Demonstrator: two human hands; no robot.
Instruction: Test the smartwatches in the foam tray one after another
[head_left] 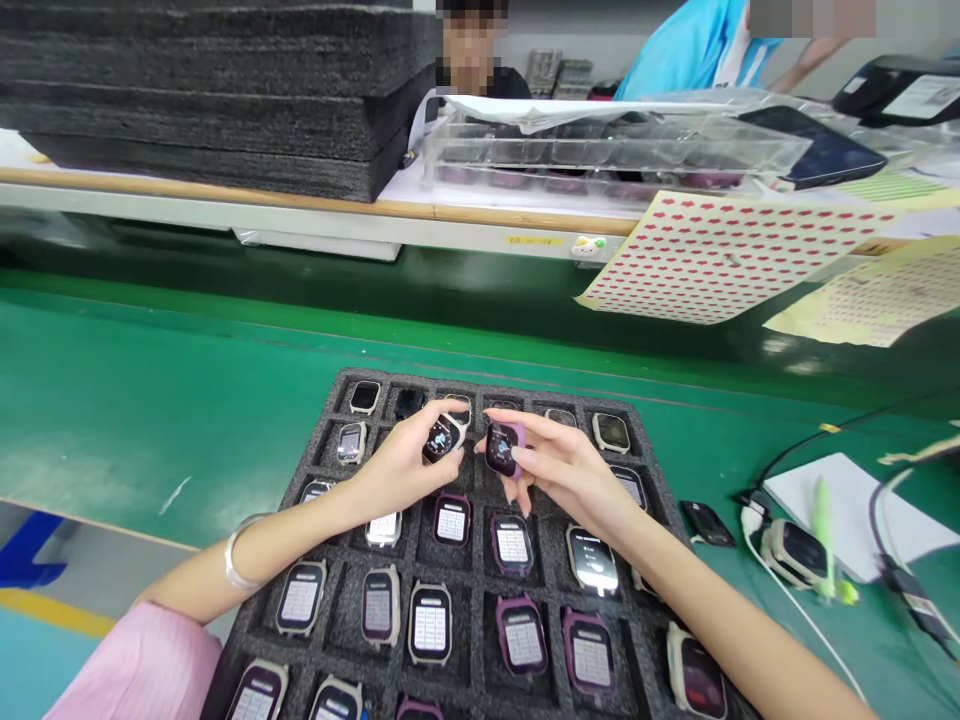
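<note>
A black foam tray (334, 490) lies on the green belt and holds several smartwatch bodies, some white, some purple, most with lit screens. Above its far rows my left hand (405, 462) is closed round a white-cased watch (442, 437), screen up. Beside it my right hand (566, 468) pinches a purple-cased watch (501, 448), its screen facing me. The two watches sit a few centimetres apart, over the tray's middle columns. A silver bracelet circles my left wrist.
Right of the tray lie a small black piece (707, 523), a watch on a white cable (796, 551), white paper and a green pen (825, 520). Red-dotted sticker sheets (720, 258) overhang the far bench. Stacked black foam (217, 90) and clear trays (600, 150) stand there; two people are behind.
</note>
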